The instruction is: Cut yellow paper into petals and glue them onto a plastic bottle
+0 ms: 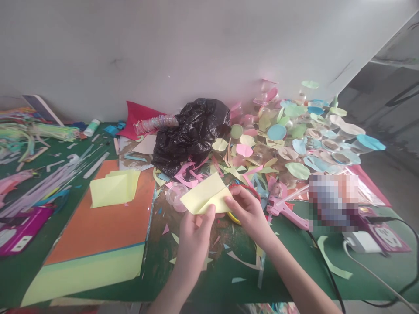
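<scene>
A pale yellow piece of paper (204, 189), folded over with one flap lifted, is held between my two hands above the middle of the table. My left hand (196, 233) pinches its lower edge, thumb on top. At its right end, the fingers and thumb of my right hand (248, 211) close on the paper. Behind the right hand lies something with a red and yellow rim (234, 218), mostly hidden. Clear round plastic pieces (176, 196) sit just left of the paper. To the right, a pink glue gun (288, 213) lies on the green table.
Folded yellow papers (113, 189) rest on orange sheets (108, 226) at left. Behind are a black plastic bag (196, 126) and heaped cups with coloured paper discs (276, 132). A power strip (389, 237) with cords lies right; paper scraps (242, 259) litter the table.
</scene>
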Tool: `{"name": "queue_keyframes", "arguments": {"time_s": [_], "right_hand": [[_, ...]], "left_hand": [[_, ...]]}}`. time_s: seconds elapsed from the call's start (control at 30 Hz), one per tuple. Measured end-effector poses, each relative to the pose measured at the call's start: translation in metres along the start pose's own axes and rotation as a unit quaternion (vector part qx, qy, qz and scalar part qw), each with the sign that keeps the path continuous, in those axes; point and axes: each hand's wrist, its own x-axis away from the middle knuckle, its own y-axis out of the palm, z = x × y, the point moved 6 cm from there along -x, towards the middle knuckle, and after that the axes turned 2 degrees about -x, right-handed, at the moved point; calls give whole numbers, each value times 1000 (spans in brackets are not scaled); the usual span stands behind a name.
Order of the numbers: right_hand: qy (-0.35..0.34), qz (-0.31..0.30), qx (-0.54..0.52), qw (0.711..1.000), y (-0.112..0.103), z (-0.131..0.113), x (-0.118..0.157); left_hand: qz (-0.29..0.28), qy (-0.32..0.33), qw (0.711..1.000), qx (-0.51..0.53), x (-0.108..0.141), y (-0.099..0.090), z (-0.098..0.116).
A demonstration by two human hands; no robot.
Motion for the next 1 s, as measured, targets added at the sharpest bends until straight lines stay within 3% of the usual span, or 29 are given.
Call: {"name": "queue_keyframes", "arguments": {"time_s": [0.23,0.47,0.67,0.83,1.0], "right_hand": [[-1,4,-13,1000,-1,4,-1],[-35,21,15,999,-2,-2,-3],[-45,10,64,997,-5,-1,-5],[-45,9,69,997,-6,-3,-5],[-65,-31,-51,996,-8,-14,-5]], "left_hand": [[-9,1,999,-44,-4,-7,-5],[-44,-2,985,-169,-10,-24,11],[-79,-11,949,-304,-14,-39,16],[-65,-23,919,-388,-12,-44,21],[-25,9,948,-317,-10,-46,29]]}}
